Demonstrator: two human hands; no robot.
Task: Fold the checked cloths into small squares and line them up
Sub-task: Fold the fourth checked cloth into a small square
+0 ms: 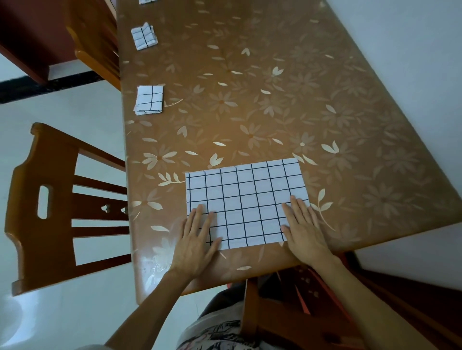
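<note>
Across the glossy brown flower-patterned tabletop (262,105), I press my flat left hand (197,239) and right hand (303,229) on the near corners of the white black-checked cloth (246,199), its long axis running left-right between them.

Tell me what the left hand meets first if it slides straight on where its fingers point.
Nothing, it seems: the left hand lies flat on the spread checked cloth; ahead is only more cloth, then bare table. The nearest folded square sits left of that line.

On the table (275,87), the farthest folded cloth (148,1) is cut by the top edge. Near corners of the flat cloth (246,199) hide under the left hand (197,239) and right hand (303,229).
</note>
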